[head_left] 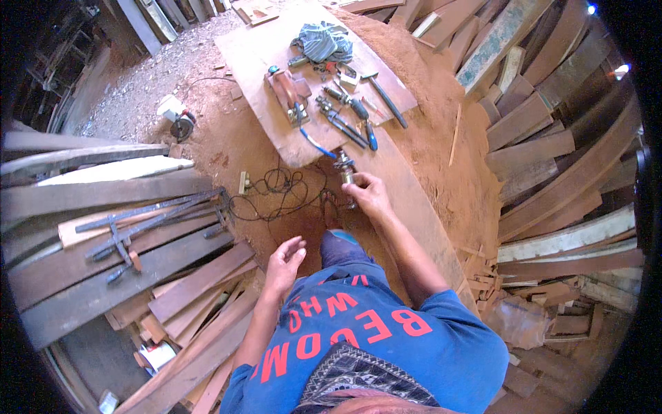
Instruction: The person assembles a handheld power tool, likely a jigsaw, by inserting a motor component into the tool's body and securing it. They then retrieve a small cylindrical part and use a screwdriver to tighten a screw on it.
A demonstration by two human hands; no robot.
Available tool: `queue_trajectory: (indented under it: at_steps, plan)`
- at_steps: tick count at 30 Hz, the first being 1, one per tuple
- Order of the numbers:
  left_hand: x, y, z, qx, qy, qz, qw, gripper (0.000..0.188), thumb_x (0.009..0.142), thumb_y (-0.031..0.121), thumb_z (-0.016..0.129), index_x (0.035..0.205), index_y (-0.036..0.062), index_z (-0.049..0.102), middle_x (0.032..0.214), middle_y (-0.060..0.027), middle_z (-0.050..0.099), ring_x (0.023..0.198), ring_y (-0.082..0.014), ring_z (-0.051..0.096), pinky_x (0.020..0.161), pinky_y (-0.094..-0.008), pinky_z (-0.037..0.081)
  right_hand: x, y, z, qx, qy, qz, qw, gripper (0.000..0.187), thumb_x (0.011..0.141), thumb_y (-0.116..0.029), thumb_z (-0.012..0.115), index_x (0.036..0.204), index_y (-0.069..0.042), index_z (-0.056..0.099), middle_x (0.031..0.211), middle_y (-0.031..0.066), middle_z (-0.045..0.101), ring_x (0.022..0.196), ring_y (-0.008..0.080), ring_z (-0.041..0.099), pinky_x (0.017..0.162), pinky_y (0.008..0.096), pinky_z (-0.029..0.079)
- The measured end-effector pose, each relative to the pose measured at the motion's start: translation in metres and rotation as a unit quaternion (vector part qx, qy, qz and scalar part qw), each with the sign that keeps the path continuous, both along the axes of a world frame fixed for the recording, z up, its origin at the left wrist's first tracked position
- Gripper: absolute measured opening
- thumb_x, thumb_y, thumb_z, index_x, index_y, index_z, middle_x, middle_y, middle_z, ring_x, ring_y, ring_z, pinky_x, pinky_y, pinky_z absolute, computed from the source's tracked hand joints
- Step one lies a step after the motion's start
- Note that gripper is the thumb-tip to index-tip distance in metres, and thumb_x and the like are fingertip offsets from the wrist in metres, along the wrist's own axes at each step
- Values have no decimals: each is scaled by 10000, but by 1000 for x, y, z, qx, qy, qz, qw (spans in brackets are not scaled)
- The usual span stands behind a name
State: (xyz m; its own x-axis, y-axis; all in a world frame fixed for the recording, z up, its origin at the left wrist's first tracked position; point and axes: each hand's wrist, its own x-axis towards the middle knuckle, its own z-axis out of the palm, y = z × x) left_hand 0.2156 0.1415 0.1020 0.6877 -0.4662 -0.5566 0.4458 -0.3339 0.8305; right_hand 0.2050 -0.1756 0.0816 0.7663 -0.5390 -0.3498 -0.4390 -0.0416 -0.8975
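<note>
My right hand grips a shiny metal cylindrical tool at the near end of the workbench; its exact kind is not clear. A blue strip, like a cord or hose, runs from beside this tool toward a brown power tool on the bench. My left hand hangs in front of my body, fingers loosely bent and apart from the thumb, with nothing in it. Pliers-like metal tools, a black-and-grey screwdriver-shaped tool and a long dark-handled hammer lie on the wooden bench.
A crumpled striped cloth lies farther along the bench. Tangled black cable covers the sawdust floor by my feet. Stacked planks and bar clamps stand at left; curved timber pieces are piled at right. A white-and-black object sits on the ground.
</note>
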Motion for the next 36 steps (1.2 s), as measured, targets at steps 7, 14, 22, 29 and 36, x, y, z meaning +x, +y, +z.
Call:
queue_trajectory:
  at_steps: [7,14,22,29,36]
  plan:
    - [75,-6,-75,310,-171,-151,923,557,1007,246,753,1499,28,609,1415,-233,710,1306,-340,694,1139,-437,524,157,-181,-73,-252,33,50,966,370,843,-301,781,1044,10,789,1019,261,782,981,426,761,896,516,591]
    - [114,-21,-90,336,29,-24,941,569,1023,239,726,1529,24,580,1406,-226,723,1261,-304,720,1092,-423,554,287,-252,-89,-366,112,175,907,367,881,-286,789,1193,-95,782,1150,227,776,1078,439,741,941,568,580]
    - [117,-19,-119,369,129,17,920,558,1028,211,722,1534,24,581,1362,-214,749,1248,-290,724,1083,-403,551,358,-252,-115,-413,133,246,867,317,912,-287,792,1170,-107,751,1228,142,734,1237,377,676,1011,619,524]
    - [128,-23,-118,356,126,53,924,535,1039,187,712,1525,4,583,1322,-196,772,1216,-267,728,1081,-388,545,408,-230,-129,-439,91,277,850,332,887,-274,786,1169,-104,752,1183,143,745,1214,358,685,1017,594,507]
    - [139,-8,-132,349,122,47,928,522,1031,176,721,1504,-10,596,1281,-192,781,1190,-264,734,1056,-386,559,425,-214,-147,-433,60,248,865,296,879,-202,775,1150,-82,775,1157,162,729,1157,382,696,1014,590,504]
